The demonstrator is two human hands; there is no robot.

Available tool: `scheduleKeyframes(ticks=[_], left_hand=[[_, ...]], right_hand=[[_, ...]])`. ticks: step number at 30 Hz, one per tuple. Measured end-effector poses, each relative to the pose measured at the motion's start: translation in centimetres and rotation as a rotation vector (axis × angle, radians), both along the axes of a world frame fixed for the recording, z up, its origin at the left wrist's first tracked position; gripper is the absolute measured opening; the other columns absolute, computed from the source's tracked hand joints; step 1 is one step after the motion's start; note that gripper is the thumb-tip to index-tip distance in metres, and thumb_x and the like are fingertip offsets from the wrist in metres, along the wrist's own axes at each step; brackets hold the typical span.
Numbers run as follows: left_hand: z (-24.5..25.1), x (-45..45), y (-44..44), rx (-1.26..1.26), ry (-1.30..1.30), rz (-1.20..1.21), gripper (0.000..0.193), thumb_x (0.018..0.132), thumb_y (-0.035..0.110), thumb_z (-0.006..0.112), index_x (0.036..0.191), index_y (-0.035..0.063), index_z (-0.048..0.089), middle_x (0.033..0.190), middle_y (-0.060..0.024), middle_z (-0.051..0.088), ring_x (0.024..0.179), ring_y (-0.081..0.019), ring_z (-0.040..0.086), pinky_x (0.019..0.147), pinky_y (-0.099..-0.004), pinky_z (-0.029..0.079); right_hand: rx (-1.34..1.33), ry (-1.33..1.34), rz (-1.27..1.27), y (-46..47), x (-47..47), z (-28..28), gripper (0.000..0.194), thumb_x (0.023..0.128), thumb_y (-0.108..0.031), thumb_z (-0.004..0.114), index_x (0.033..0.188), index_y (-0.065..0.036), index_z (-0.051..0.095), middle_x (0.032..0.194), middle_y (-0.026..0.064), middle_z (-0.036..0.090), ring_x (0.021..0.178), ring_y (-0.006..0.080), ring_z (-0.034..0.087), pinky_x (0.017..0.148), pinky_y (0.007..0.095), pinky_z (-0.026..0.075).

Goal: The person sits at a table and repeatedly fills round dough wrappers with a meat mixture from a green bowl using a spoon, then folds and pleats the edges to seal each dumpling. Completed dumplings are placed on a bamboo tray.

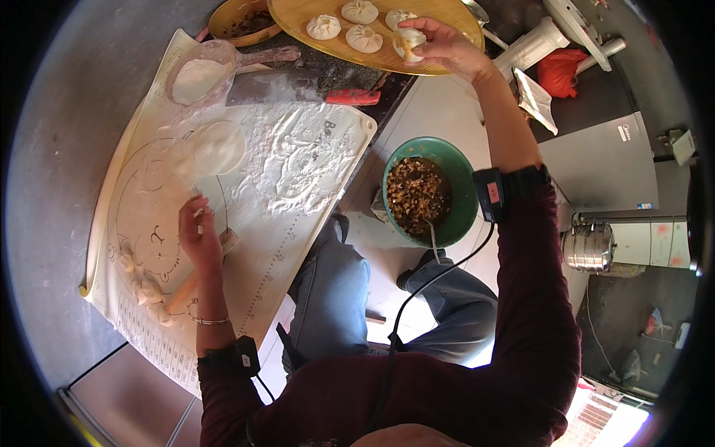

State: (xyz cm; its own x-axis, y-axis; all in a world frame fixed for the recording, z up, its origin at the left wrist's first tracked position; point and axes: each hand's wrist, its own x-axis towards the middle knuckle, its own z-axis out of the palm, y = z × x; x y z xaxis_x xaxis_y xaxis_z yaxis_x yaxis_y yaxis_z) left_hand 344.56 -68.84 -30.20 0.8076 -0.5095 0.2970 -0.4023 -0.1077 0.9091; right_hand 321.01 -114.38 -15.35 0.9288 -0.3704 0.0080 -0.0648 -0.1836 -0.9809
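At the top, my right hand (447,50) grips a pleated stuffed bun (409,44) with a brownish stain on its side. It is over the near right part of a round golden woven tray (296,17), beside several pale pleated buns (364,39). My left hand (200,232), fingers loosely bent and holding nothing visible, is above a printed pastry mat (262,234). A wooden rolling pin (183,294) passes partly hidden beneath that wrist. Thin round dough wrappers (220,148) lie beyond the fingers, and small dough lumps (146,290) lie to the lower left.
A flour-dusted cleaver (273,88) with a red handle lies across the mat's far edge, beside a scoop of flour (198,82). Between table and legs stands a green basin (466,190) of chopped filling with a spoon. A brown-stained bowl (240,22) sits beside the tray.
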Motion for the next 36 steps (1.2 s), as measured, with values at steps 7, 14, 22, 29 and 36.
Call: scheduleKeyframes(ticks=[7,14,22,29,36], left_hand=[[-0.6,0.3,0.2,-0.015,-0.024,-0.003,0.017,0.085,-0.002,0.055,0.099,0.0046,0.062,0.109,-0.0084,0.060,0.088,-0.0119,0.058,0.069,-0.0238,0.049],[-0.2,0.0,0.1,-0.024,-0.046,-0.017,0.014,0.085,0.000,0.057,0.097,0.0056,0.062,0.111,-0.0074,0.060,0.082,-0.0096,0.058,0.067,-0.0221,0.047],[-0.6,-0.2,0.6,-0.006,0.026,-0.015,0.019,0.086,-0.004,0.055,0.101,0.0062,0.061,0.113,-0.0059,0.059,0.097,-0.0125,0.058,0.081,-0.0257,0.048],[-0.8,0.1,0.1,0.018,-0.049,-0.003,0.017,0.083,-0.004,0.056,0.098,0.0038,0.061,0.108,-0.0099,0.061,0.091,-0.0143,0.059,0.070,-0.0235,0.048],[0.1,-0.3,0.2,-0.021,-0.063,-0.040,0.017,0.083,-0.004,0.057,0.097,0.0033,0.061,0.107,-0.0096,0.061,0.091,-0.0151,0.059,0.070,-0.0244,0.048]], right_hand=[[0.257,-0.048,0.004,7.4,0.5,-2.6,0.053,0.079,-0.013,0.069,0.127,-0.007,0.050,0.113,0.0053,0.060,0.101,0.0155,0.060,0.087,0.0323,0.053],[-0.437,0.465,-0.050,14.7,5.5,-8.9,0.051,0.071,-0.018,0.073,0.118,-0.008,0.057,0.102,0.0100,0.060,0.091,0.0184,0.062,0.077,0.0299,0.052],[-1.081,0.281,-0.069,19.7,7.9,-12.4,0.033,0.073,-0.012,0.063,0.105,-0.009,0.060,0.096,0.0141,0.058,0.094,0.0322,0.057,0.080,0.0405,0.049],[-1.277,0.118,0.225,24.5,11.2,-11.1,0.019,0.072,-0.005,0.057,0.091,-0.007,0.059,0.097,0.0104,0.054,0.095,0.0294,0.054,0.072,0.0408,0.049],[-0.947,0.138,0.133,20.5,11.7,-11.3,0.020,0.073,-0.006,0.057,0.092,-0.009,0.062,0.092,0.0156,0.059,0.097,0.0318,0.057,0.074,0.0418,0.050]])
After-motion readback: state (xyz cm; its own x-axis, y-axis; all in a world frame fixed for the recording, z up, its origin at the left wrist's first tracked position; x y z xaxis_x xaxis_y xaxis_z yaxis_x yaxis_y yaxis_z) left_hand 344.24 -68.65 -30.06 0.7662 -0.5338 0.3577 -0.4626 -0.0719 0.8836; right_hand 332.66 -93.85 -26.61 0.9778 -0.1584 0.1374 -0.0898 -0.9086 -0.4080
